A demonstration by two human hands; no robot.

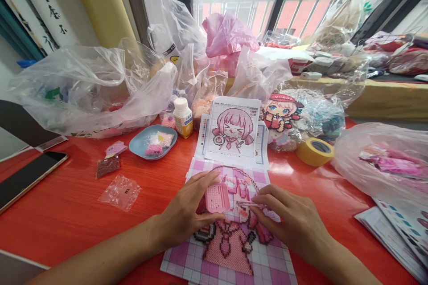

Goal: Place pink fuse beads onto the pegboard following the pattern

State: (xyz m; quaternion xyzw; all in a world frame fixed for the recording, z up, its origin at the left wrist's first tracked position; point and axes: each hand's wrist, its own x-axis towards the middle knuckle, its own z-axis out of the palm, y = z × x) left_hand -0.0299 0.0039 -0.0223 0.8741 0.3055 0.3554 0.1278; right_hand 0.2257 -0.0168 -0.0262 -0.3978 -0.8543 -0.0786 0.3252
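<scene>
My left hand [197, 198] grips a small pink bead tray [217, 197] by its edges, thumb below and fingers above. Between the thumb and fingers of my right hand [279, 213] are pink tweezers [251, 204], their tip pointing left toward the tray. Both hands hover over a pegboard [187, 256] on a purple-and-white checked sheet. A bead picture of a pink-haired figure [230, 245] covers much of the board, partly hidden by my hands. Behind it leans a printed pattern sheet [233, 129] showing a matching figure.
To the left are a blue dish [137, 146] with bead packets, an empty plastic bag [120, 192], a brown bead packet [108, 167] and a phone [30, 178]. A white bottle [183, 118], yellow tape [314, 152] and large plastic bags [90, 93] crowd the back. Papers [394, 240] lie right.
</scene>
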